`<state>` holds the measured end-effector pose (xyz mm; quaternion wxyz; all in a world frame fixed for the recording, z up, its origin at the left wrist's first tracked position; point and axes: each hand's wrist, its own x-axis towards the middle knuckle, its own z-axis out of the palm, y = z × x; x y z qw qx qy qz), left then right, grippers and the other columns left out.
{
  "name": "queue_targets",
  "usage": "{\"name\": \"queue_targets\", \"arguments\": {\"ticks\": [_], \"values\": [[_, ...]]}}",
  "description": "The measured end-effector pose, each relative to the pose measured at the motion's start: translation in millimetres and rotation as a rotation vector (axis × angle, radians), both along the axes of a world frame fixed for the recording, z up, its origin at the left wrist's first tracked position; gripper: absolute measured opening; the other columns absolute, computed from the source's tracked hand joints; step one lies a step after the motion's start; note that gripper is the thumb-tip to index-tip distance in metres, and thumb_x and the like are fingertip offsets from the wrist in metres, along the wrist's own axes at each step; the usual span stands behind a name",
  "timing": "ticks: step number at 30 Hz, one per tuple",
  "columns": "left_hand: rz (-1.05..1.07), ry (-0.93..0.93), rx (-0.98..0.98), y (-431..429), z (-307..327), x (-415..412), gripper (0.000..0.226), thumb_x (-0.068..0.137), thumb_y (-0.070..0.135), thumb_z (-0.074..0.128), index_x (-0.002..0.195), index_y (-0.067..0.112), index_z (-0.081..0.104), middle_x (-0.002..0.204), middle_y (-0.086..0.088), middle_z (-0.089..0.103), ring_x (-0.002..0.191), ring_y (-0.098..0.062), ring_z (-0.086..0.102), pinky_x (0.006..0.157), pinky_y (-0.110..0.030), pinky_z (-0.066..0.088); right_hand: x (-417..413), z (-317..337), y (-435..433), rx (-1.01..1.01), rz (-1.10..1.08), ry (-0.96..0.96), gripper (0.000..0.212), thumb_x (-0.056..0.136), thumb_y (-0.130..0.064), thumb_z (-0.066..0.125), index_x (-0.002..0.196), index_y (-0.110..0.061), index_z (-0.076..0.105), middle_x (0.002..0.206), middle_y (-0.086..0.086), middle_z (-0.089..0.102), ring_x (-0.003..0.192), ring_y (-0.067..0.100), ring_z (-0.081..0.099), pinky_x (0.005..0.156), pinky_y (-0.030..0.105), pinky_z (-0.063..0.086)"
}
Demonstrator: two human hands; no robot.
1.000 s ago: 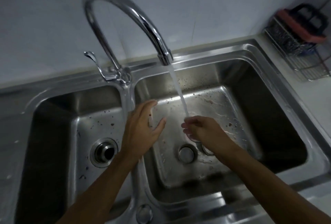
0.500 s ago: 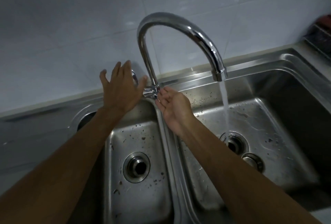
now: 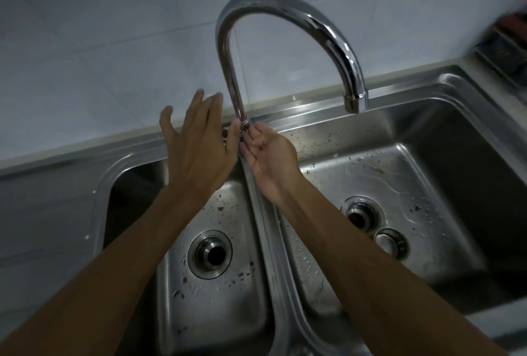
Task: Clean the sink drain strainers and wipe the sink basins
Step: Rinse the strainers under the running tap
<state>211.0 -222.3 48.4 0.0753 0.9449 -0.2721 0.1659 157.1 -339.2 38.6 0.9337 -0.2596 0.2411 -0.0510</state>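
In the head view, water is no longer running from the faucet (image 3: 285, 13) spout. The left hand (image 3: 199, 150), spread open and empty, is covering its base; the right hand (image 3: 271, 153), loosely curled, is touching there. A strainer (image 3: 389, 243) is lying below the spout, beside the right drain (image 3: 360, 214), so rinsing is seemingly pausing.

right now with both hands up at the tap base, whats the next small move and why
Probably bring the right hand down to the strainer lying loose beside the open drain of the right basin. No water leaves the spout, so the tap seems finished with; the left hand is open.
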Motion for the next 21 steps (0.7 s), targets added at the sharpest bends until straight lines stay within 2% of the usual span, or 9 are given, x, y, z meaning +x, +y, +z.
{"name": "queue_targets", "arguments": {"ticks": [3, 6, 8, 12, 14, 16, 18, 19, 21], "values": [[0.018, 0.001, -0.002, -6, 0, -1, 0.061, 0.108, 0.047, 0.028, 0.150, 0.006, 0.043, 0.155, -0.015, 0.051, 0.154, -0.027, 0.033, 0.121, -0.062, 0.013, -1, -1, 0, -0.002, 0.013, -0.028, 0.057, 0.089, 0.013, 0.032, 0.143, 0.001, 0.040, 0.122, 0.010, 0.067, 0.124, 0.023, 0.060, 0.116, 0.038, 0.040], [0.019, 0.003, -0.006, -7, -4, -2, 0.061, 0.108, 0.048, 0.031, 0.151, 0.006, 0.041, 0.157, -0.017, 0.047, 0.154, -0.028, 0.032, 0.121, -0.062, 0.013, -4, -3, 1, -0.029, 0.033, -0.048, 0.044, 0.088, 0.012, 0.034, 0.113, -0.014, 0.059, 0.126, 0.013, 0.067, 0.125, 0.026, 0.060, 0.115, 0.041, 0.041], [0.027, 0.003, -0.006, -7, -6, -2, 0.062, 0.108, 0.049, 0.032, 0.151, 0.006, 0.040, 0.158, -0.017, 0.046, 0.154, -0.029, 0.031, 0.120, -0.062, 0.014, -4, -2, 0, -0.049, 0.046, -0.056, 0.040, 0.089, 0.012, 0.034, 0.100, -0.016, 0.061, 0.125, 0.013, 0.066, 0.126, 0.028, 0.059, 0.115, 0.041, 0.042], [0.052, 0.014, -0.004, -9, -5, -3, 0.067, 0.106, 0.053, 0.028, 0.152, 0.006, 0.038, 0.161, -0.016, 0.042, 0.156, -0.029, 0.028, 0.120, -0.064, 0.016, -7, -4, -4, -0.093, 0.100, -0.076, 0.039, 0.090, 0.010, 0.039, 0.092, -0.015, 0.068, 0.114, 0.008, 0.070, 0.125, 0.030, 0.060, 0.110, 0.039, 0.047], [0.061, 0.041, -0.028, -9, -5, -8, 0.073, 0.105, 0.057, 0.029, 0.159, 0.008, 0.028, 0.168, -0.015, 0.029, 0.159, -0.030, 0.018, 0.121, -0.065, 0.014, -13, -6, -7, -0.192, 0.140, -0.085, 0.042, 0.094, 0.005, 0.042, 0.088, -0.021, 0.075, 0.113, 0.006, 0.072, 0.120, 0.026, 0.064, 0.108, 0.040, 0.049], [0.079, 0.089, -0.062, -10, -8, -25, 0.082, 0.103, 0.065, 0.027, 0.165, 0.014, 0.010, 0.174, -0.012, 0.009, 0.161, -0.031, 0.005, 0.123, -0.065, 0.007, -23, -9, -16, -0.539, 0.181, -0.033, 0.039, 0.099, -0.007, 0.049, 0.091, -0.034, 0.076, 0.110, 0.004, 0.073, 0.111, 0.023, 0.068, 0.102, 0.044, 0.053], [0.088, 0.153, -0.092, -14, -19, -58, 0.087, 0.100, 0.071, 0.025, 0.165, 0.018, 0.003, 0.175, -0.012, -0.001, 0.161, -0.033, 0.000, 0.123, -0.064, 0.004, -43, -13, -35, -0.987, 0.226, 0.002, 0.028, 0.097, -0.013, 0.056, 0.098, -0.036, 0.071, 0.110, 0.004, 0.072, 0.106, 0.022, 0.068, 0.097, 0.044, 0.055], [0.082, 0.197, -0.108, -19, -26, -77, 0.088, 0.099, 0.072, 0.026, 0.165, 0.018, 0.006, 0.174, -0.012, 0.001, 0.161, -0.035, 0.002, 0.123, -0.065, 0.005, -56, -17, -49, -1.186, 0.267, -0.008, 0.022, 0.095, -0.012, 0.059, 0.107, -0.028, 0.070, 0.113, 0.006, 0.070, 0.106, 0.020, 0.066, 0.096, 0.037, 0.055], [0.048, 0.276, -0.131, -36, -40, -114, 0.086, 0.099, 0.067, 0.028, 0.163, 0.011, 0.021, 0.172, -0.016, 0.017, 0.159, -0.037, 0.015, 0.122, -0.066, 0.014, -86, -24, -85, -1.563, 0.383, 0.003, 0.032, 0.094, -0.014, 0.060, 0.126, -0.013, 0.062, 0.125, 0.010, 0.066, 0.112, 0.016, 0.059, 0.097, 0.020, 0.049]]}}
